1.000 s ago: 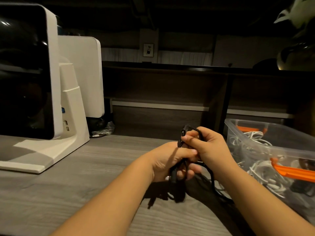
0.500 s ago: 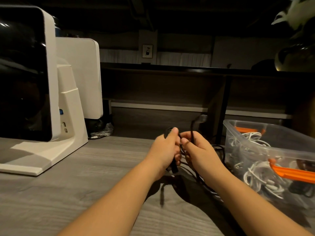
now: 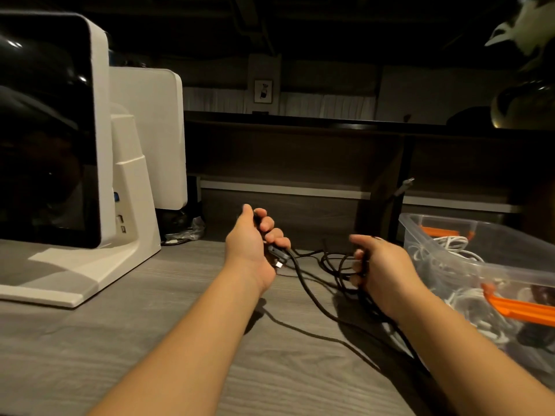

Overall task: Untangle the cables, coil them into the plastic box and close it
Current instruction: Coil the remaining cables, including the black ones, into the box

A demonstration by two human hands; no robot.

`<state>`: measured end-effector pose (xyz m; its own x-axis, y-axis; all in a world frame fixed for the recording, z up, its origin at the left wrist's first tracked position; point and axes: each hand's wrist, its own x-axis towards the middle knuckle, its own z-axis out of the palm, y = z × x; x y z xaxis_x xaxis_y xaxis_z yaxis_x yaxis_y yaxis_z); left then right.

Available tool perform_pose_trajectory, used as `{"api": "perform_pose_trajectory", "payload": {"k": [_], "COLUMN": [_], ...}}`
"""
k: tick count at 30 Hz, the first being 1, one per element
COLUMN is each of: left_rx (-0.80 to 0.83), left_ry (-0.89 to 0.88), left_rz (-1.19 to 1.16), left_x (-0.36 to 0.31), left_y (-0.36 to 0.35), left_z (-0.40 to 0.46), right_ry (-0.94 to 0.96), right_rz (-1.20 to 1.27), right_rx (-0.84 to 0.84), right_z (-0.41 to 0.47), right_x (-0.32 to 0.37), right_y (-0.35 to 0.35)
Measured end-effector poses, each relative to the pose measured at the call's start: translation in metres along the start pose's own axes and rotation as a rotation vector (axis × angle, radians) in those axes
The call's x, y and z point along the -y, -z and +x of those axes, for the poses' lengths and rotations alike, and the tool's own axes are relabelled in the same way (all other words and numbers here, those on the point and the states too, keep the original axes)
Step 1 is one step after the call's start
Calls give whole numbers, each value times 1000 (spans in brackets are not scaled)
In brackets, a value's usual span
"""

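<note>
A white monitor (image 3: 54,130) on a white stand (image 3: 90,265) fills the far left of the desk (image 3: 120,340), with a second white panel (image 3: 150,136) behind it and a crumpled clear bag (image 3: 186,232) at its foot. Right of these, the left hand (image 3: 252,247) has its grip curled round a black plug (image 3: 277,255) at one end of the black cable (image 3: 309,292). The cable trails over the desk between the hands, loops, and runs near along the right forearm. The right hand (image 3: 381,265) has its grip closed on a bunch of the cable's loops. At far right stands the clear box (image 3: 480,265), open, with orange latches (image 3: 522,307) and white cables (image 3: 450,244) inside. A dark shelf (image 3: 300,124) runs behind the desk
</note>
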<state>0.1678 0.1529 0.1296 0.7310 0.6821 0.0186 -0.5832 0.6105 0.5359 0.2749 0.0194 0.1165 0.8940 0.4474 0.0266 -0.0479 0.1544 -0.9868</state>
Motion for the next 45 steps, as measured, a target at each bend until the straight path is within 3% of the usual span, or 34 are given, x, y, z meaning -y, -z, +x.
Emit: {"api": "perform_pose_trajectory", "payload": {"k": [3, 4, 7, 8, 10, 12, 14, 16, 20, 23, 28, 30, 33, 35, 39, 42, 45], "left_rx": [-5, -2, 0, 4, 1, -25, -34, -41, -125, -206, -266, -254, -233, -215, -105, -71, -198], "left_ry": [-42, -56, -79, -77, -75, -81, -72, -79, -222, -324, -392, -339, -207, -136, -87, -103, -262], "left_rz": [101, 140, 186, 170, 117, 68, 22, -36, 24, 185, 275, 232, 51, -67, -292, -400, -206], "left_x": [-4, -2, 0, 0, 0, -2, -6, -13, -21, -12, -7, -10, -18, -21, -21, -25, -31], "left_y": [1, 0, -2, -3, -4, -4, -3, 0, 7, 6, 5, 6, 6, 6, 2, 6, 12], "left_z": [-1, -2, -3, -4, -4, -3, 0, 3, 10, 11, 16, 17, 17, 12, 3, 6, 12], "right_ry": [139, 180, 448, 483, 403, 289, 212, 181, 64, 108, 301, 263, 58, -30, -26, 258, 422], "right_rz": [-821, -942, -829, -684, -359, -477, -729, -756, -479, -790, -1149, -1002, -452, -307, -627, -1022, -1314], "right_rx": [-145, -145, -158, -89, 237, 550, 735, 758, 809, 907, 867, 790, 550, 441, 399, 438, 595], "right_z": [11, 9, -9, -15, -29, -40, -45, -45, -44, -52, -63, -59, -41, -29, -20, -24, -39], "right_x": [-3, -3, 2, 4, 5, 2, -7, -8, -1, -5, -10, -10, -9, -12, -20, -23, -22], "right_y": [10, 8, -4, -5, -11, -16, -19, -19, -12, -20, -36, -30, -13, 0, 4, -7, -17]}}
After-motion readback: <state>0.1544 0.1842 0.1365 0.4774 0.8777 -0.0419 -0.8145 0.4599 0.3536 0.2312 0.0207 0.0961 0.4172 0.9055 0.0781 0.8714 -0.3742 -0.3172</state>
